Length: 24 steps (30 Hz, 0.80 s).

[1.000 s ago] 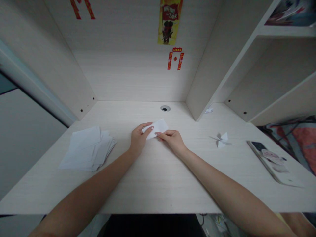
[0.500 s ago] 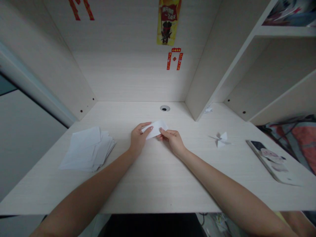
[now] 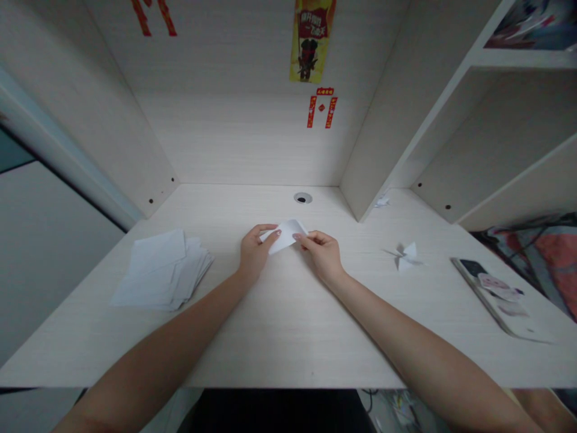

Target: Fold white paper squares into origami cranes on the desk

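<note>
A small folded white paper [image 3: 285, 237] is held between my two hands, just above the middle of the desk. My left hand [image 3: 258, 249] grips its left end, thumb on top and fingers behind. At its right end, my right hand [image 3: 321, 249] pinches the edge between thumb and fingers. To the left lies a loose stack of white paper sheets [image 3: 157, 270]. A folded white paper pinwheel shape [image 3: 406, 257] rests on the desk to the right of my right hand.
The pale desk [image 3: 279, 337] has a round cable hole [image 3: 302, 198] near its back panel. At the right lies a phone [image 3: 500, 297] in a decorated case, beside a red and grey cloth [image 3: 550, 252]. An upright divider [image 3: 365, 168] stands behind the pinwheel shape.
My right hand has shifted slightly right along the paper, its thumb now nearer the right edge. My left hand keeps its grip. The whole view has moved slightly.
</note>
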Motion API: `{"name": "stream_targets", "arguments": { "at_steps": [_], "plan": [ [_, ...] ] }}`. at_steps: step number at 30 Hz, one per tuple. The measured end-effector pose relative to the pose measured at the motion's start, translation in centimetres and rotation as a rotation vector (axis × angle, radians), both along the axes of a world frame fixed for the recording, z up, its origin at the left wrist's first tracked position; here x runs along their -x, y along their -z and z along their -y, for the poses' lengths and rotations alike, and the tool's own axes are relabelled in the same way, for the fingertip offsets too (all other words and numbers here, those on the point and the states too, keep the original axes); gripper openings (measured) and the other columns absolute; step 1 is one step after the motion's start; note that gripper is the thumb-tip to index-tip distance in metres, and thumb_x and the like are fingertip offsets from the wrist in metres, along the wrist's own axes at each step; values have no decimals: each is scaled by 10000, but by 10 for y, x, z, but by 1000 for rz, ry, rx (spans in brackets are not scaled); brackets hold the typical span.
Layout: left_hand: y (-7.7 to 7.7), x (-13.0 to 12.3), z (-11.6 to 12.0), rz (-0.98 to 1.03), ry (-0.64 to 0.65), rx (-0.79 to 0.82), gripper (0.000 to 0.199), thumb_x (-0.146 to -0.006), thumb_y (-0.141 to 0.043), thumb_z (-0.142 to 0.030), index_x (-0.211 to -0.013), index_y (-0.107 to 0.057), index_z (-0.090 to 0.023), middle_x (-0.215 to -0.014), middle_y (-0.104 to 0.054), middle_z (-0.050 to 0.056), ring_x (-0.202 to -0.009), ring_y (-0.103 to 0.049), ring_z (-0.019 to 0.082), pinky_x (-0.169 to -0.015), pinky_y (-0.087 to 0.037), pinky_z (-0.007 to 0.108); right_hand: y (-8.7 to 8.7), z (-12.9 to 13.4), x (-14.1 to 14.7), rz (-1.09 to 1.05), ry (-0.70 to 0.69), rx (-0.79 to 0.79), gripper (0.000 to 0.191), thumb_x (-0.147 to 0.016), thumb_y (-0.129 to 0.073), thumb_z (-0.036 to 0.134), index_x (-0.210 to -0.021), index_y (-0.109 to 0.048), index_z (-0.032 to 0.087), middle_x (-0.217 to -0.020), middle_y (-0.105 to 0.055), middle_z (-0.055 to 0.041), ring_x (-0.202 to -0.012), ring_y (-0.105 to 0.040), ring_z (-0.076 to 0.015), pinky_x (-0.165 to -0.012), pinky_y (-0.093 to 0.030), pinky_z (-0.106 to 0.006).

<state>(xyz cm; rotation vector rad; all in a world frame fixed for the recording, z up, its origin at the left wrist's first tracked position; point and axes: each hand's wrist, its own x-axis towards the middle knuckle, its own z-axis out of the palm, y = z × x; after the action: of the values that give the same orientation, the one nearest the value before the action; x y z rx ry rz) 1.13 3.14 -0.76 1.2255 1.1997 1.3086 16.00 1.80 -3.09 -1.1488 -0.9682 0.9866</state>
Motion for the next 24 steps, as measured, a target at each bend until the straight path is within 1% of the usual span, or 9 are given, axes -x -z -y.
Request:
{"name": "stream_targets", "arguments": {
  "at_steps": [3,9,13,16,18,20,22,24],
  "plan": [
    [-2,0,0,-7,-2,2,286,-651,-714,-324,-883,-653,-167,-513,-576,-35,-403,-459,76,-383,-305,179,-1,-1,0,-45,-1,2,322,-574,-752,445,-541,-577,177,-495,-525,29,-490,-427,-101,-510,-323,-247],
    [2,0,-1,53,26,3,363,-630,-726,-357,-921,-630,-164,-641,-654,4,-504,-559,114,-446,-380,196,-3,0,-2,-137,-81,-22,356,-665,-672,509,-545,-584,186,-540,-543,-5,-526,-468,-128,-554,-382,-272],
    [5,1,-3,80,50,4,400,-639,-713,-377,-964,-630,-159,-724,-682,22,-548,-581,118,-483,-410,200,-6,1,-2,-140,-74,-49,419,-717,-592,571,-572,-604,178,-606,-587,-40,-544,-488,-141,-565,-412,-287],
    [8,2,-4,63,28,-15,411,-655,-702,-371,-1001,-649,-156,-828,-696,44,-619,-598,122,-528,-438,203,-7,3,-1,-13,-133,-19,421,-739,-571,566,-613,-628,169,-601,-595,-37,-527,-486,-137,-548,-395,-279],
    [9,3,-5,46,43,-11,428,-669,-692,-371,-1040,-649,-163,-876,-696,52,-642,-602,123,-544,-450,208,-6,5,0,129,-182,10,381,-703,-630,530,-593,-628,165,-530,-562,-13,-494,-458,-125,-522,-358,-267],
    [11,3,-5,41,69,-1,451,-677,-686,-372,-1076,-640,-166,-885,-697,56,-642,-604,126,-545,-455,212,-5,6,1,212,-191,18,354,-674,-671,496,-565,-616,163,-482,-524,9,-468,-423,-113,-501,-320,-259],
    [11,3,-5,56,91,-2,471,-683,-685,-367,-1103,-625,-164,-902,-699,64,-662,-615,133,-558,-465,217,-4,6,2,214,-173,2,344,-682,-666,480,-561,-601,164,-489,-516,17,-465,-406,-105,-498,-308,-255],
    [12,2,-4,76,142,6,484,-689,-684,-358,-1126,-606,-163,-908,-704,71,-692,-630,147,-586,-479,228,-4,5,1,184,-158,-34,333,-708,-640,472,-578,-587,170,-529,-524,17,-490,-414,-106,-514,-322,-251]
  ]
}}
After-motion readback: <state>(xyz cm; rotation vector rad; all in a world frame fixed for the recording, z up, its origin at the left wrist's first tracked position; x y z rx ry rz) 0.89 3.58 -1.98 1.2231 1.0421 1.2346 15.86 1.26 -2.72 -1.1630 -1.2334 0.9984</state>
